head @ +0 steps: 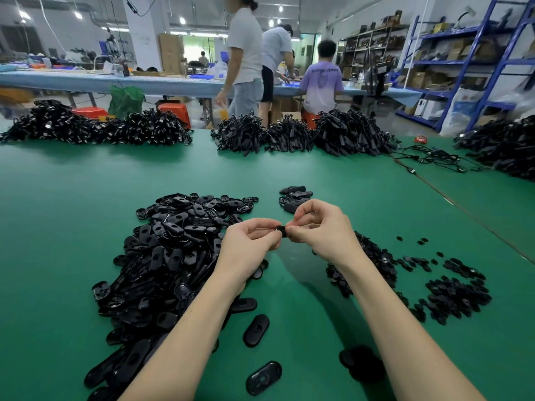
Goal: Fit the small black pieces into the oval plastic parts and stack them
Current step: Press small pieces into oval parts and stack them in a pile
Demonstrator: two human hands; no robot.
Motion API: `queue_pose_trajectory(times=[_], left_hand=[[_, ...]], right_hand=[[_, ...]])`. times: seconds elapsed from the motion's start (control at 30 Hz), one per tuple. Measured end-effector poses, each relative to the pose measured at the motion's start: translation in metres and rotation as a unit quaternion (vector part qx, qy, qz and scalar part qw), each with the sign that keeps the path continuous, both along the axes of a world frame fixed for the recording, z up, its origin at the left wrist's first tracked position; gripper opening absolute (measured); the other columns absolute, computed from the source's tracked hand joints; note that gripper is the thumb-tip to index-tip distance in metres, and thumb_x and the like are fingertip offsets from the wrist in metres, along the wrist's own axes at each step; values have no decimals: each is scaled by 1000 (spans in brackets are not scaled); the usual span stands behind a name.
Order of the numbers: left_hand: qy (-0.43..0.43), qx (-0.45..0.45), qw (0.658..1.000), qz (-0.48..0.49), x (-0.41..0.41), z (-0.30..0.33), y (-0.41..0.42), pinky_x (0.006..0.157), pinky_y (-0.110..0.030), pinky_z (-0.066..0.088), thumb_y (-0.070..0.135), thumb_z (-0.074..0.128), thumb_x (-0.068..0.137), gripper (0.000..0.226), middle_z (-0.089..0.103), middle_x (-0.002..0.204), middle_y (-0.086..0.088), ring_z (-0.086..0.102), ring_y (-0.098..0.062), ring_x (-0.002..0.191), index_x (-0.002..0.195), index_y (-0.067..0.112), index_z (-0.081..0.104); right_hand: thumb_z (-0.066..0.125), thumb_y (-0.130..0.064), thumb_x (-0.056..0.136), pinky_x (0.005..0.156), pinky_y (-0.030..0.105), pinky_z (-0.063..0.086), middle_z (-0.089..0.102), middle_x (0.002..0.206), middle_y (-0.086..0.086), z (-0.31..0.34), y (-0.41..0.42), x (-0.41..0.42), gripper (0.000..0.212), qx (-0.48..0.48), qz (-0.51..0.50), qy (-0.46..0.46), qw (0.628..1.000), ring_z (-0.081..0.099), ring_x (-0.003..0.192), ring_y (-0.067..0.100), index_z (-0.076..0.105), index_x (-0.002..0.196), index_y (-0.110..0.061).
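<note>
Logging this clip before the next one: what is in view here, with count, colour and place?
Oval plastic parts: large heap, black, on the table left of the hands; three loose ones nearer the camera.
Finished stack: small pile, black, just beyond the right hand.
Small black pieces: many, black, scattered and heaped to the right.
Cable bundles: several heaps, black, along the far edge.
Table: one, green.
Stools: at least two, red-orange, behind the table.
Shelving: blue racks, far right.
People: three, at the back workbench.
Left hand and right hand: together pinching one black part.
</note>
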State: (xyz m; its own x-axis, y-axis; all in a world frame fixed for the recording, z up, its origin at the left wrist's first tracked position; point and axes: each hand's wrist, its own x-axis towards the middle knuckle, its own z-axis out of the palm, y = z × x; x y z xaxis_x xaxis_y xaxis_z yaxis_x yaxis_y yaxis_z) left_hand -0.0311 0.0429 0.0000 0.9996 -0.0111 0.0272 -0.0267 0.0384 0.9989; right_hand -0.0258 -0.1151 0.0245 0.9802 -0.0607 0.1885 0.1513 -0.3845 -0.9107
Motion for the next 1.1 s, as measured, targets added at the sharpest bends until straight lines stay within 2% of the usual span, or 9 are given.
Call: queue_pose_trajectory(times=[0.1,0.23,0.3,0.37,0.47,0.57,0.7,0.83,1.1], left_hand=[[1,-12,1000,-3,0,1,0,86,-51,48,28,75,65,20,78,84,-3,62,-24,77,84,33,78],[-6,-12,1000,3,1,0,3,84,-45,52,25,75,66,16,78,82,-6,69,-17,76,82,27,78],[-14,-10,1000,7,2,-1,3,84,-40,54,22,75,68,14,77,81,-7,69,-14,74,82,23,78],[-19,-11,1000,9,2,-1,3,84,-39,54,17,75,72,12,77,80,-8,69,-13,74,82,22,78],[-10,-17,1000,9,0,1,2,80,-40,49,22,74,70,14,77,80,-5,66,-15,74,81,30,78],[1,-29,1000,1,1,1,2,80,-35,50,16,75,76,11,77,80,-7,65,-16,73,83,24,77],[26,-80,996,-30,5,3,6,69,-17,54,-1,68,89,12,73,75,-7,66,-13,68,95,8,73],[59,-142,986,-71,4,8,9,71,-18,56,-4,64,91,12,74,80,-9,69,-14,69,99,3,70],[76,-164,979,-99,3,7,8,68,-18,55,-10,65,87,19,71,80,-8,66,-17,67,102,1,66]], right_hand=[[82,-3,77,50,11,43,77,76,-2,-1,2,0,23,6,-11,-13,1000,72,64,11,64,86,-15],[82,0,77,64,22,57,77,75,-2,-2,6,1,23,-6,-16,-35,999,73,67,15,65,83,-15],[82,-1,77,67,22,58,77,74,-3,-2,8,1,23,-12,-17,-37,999,73,65,13,65,84,-15],[82,-1,77,66,20,58,77,74,-3,-3,8,2,23,-4,-16,-34,999,73,65,12,66,85,-14],[84,-5,78,56,14,51,77,75,-2,-3,5,1,23,13,-17,-25,999,74,64,11,66,87,-17],[87,-11,77,48,12,46,77,78,-4,-2,1,1,26,27,-8,-6,1000,73,63,8,67,91,-20],[91,-24,75,64,26,59,76,88,-1,-1,-8,2,28,60,7,42,997,71,70,11,73,97,-23],[87,-21,79,63,22,57,75,78,3,-3,-14,0,20,153,69,112,979,69,67,13,76,93,-12],[87,-19,79,60,21,56,71,76,3,-7,-12,0,17,192,114,142,964,62,59,11,74,88,-13]])
